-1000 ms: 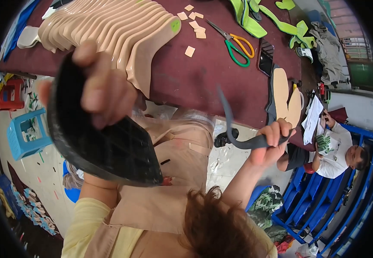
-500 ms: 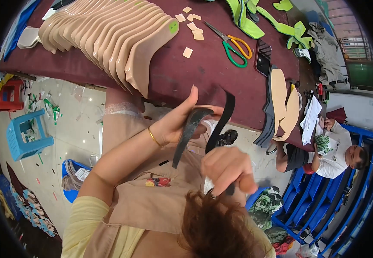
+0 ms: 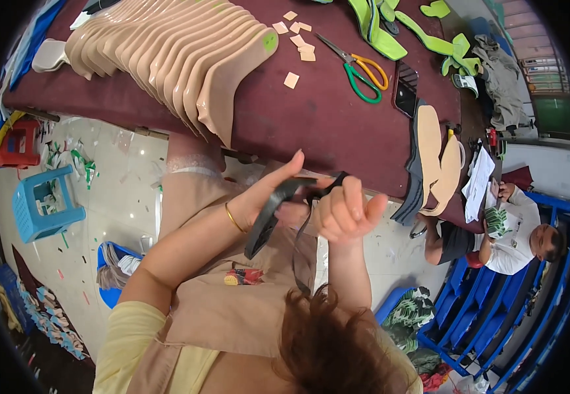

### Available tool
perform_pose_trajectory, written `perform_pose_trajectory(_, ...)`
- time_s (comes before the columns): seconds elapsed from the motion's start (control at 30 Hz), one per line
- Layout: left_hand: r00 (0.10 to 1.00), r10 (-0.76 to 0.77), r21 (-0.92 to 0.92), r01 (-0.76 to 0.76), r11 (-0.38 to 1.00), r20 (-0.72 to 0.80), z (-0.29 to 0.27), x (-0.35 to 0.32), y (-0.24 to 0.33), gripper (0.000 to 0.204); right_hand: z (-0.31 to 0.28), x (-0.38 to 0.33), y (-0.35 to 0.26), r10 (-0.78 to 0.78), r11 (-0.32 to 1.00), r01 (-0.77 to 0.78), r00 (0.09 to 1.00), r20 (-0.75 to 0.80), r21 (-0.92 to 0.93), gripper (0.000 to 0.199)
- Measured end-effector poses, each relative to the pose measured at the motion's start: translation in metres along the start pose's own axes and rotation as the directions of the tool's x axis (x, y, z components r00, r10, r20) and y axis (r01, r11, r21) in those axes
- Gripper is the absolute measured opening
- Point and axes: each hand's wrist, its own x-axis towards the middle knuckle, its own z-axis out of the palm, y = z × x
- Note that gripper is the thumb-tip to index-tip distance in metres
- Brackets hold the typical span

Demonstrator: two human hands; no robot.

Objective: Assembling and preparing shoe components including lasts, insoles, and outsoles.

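Observation:
In front of my apron, my left hand (image 3: 275,184) holds a black strap (image 3: 264,226), thumb raised and the other fingers behind it. The strap bends over the hand, and its wide end hangs down near the wrist. My right hand (image 3: 344,211) is closed beside it, its curled fingers at the strap's upper part. A thin dark strip (image 3: 296,262) dangles between the hands toward the apron. The fingertips of both hands are partly hidden. On the table (image 3: 285,128) beyond lies a long overlapping row of glossy beige foot-shaped pieces (image 3: 222,88).
Scissors (image 3: 356,71) with green and orange handles, small beige squares (image 3: 291,80), a phone (image 3: 406,88) and beige soles (image 3: 428,141) lie on the table. Lime-green straps (image 3: 383,39) are at the back. A blue stool (image 3: 48,203) stands left; a seated person (image 3: 518,230) works at right.
My right hand has moved up toward my left hand, its fingers now at the strap. The strap has turned and drawn in between the hands.

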Motion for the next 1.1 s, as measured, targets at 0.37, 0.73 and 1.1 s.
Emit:
perform_pose_trajectory(0.37,0.956,0.229,0.168,-0.198,0.966,-0.186,0.030,0.016,0.014,0.073,0.007,0.003,-0.018,-0.380,0.642,-0.375,0.602,-0.703,-0.668,0.034)
perform_pose_trajectory(0.73,0.865,0.449,0.181,-0.416,0.891,-0.225,0.030,-0.007,0.027,0.050,0.013,-0.015,-0.022,-0.260,0.831,-0.058,0.838,-0.479,-0.553,0.013)
perform_pose_trajectory(1.1,0.579,0.767,0.950,0.045,0.309,-0.276,0.031,-0.023,0.019,0.036,-0.002,-0.004,0.025,-0.097,0.913,-0.134,0.845,-0.525,-0.384,0.013)
